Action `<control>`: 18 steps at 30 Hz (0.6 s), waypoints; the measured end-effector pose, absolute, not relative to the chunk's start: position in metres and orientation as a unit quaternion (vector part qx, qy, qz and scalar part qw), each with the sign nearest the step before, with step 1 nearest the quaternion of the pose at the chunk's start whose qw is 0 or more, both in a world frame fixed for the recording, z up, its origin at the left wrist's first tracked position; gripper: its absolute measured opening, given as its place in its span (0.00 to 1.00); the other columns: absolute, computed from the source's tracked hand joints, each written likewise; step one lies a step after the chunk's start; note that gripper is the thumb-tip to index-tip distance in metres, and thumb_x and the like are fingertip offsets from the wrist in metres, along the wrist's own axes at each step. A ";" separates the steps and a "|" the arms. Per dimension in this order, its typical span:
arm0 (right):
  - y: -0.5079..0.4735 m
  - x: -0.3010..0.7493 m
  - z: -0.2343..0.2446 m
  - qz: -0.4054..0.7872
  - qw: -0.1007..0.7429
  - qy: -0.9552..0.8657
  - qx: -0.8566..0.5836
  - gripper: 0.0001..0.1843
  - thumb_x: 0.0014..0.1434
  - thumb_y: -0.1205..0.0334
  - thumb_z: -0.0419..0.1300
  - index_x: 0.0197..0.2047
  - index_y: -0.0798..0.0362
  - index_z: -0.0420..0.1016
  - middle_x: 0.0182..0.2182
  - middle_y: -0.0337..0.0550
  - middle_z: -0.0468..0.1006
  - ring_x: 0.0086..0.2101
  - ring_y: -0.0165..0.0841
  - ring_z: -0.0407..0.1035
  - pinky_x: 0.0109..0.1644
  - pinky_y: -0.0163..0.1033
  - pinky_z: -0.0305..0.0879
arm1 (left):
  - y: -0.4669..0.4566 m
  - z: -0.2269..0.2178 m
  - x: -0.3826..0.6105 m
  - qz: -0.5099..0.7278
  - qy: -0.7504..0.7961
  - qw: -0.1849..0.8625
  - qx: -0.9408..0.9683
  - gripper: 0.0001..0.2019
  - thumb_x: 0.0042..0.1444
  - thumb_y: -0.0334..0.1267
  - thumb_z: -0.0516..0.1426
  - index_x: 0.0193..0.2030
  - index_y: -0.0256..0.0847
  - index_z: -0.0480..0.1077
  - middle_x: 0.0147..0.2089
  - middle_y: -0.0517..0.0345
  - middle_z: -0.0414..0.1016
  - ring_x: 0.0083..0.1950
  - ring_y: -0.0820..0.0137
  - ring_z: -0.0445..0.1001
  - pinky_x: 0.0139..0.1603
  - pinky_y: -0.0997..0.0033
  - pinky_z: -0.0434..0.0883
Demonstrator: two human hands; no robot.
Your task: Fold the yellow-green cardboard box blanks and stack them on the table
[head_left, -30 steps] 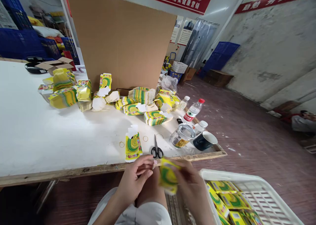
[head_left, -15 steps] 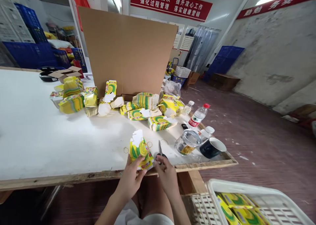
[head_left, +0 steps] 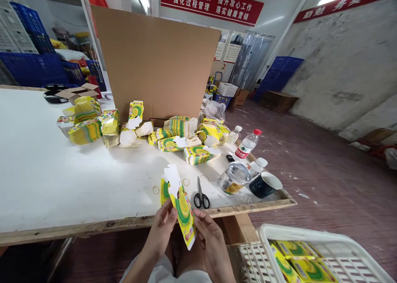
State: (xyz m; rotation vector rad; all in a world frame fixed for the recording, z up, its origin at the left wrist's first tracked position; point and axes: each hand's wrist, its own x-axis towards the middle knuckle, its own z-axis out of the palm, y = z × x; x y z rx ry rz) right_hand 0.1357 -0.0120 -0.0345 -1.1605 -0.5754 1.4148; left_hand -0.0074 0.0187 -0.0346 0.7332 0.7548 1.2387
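A yellow and green carton (head_left: 183,212) with white flaps is tilted up in front of the table's near edge. My left hand (head_left: 163,223) is closed on its left side, thumb on the printed face. At the carton's right edge, my right hand (head_left: 209,233) pinches with thumb and fingers. Behind it another flat yellow carton (head_left: 164,192) lies on the table, partly hidden. Black-handled scissors (head_left: 201,198) rest just beyond my right hand, blades pointing away. Thin rubber bands (head_left: 155,190) lie near the cartons.
Bundles of flat cartons (head_left: 198,154) line the table before a big cardboard sheet (head_left: 155,63). A clear jar (head_left: 235,178), a dark mug (head_left: 265,185) and a red-capped bottle (head_left: 248,145) stand at the right edge. A white basket (head_left: 310,232) with yellow boxes sits lower right.
One carton has been lifted off the table and tilted toward me, now between both hands. My right hand has moved from beside the scissors to the carton's right edge.
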 end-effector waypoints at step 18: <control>-0.020 0.127 -0.035 0.436 0.534 -0.441 -0.575 0.20 0.55 0.44 0.66 0.33 0.55 0.77 0.31 0.48 0.80 0.31 0.39 0.74 0.37 0.41 0.73 | 0.014 -0.029 -0.009 0.514 0.384 0.677 0.361 0.24 0.54 0.53 0.64 0.51 0.39 0.72 0.45 0.48 0.83 0.49 0.57 0.80 0.54 0.58 0.74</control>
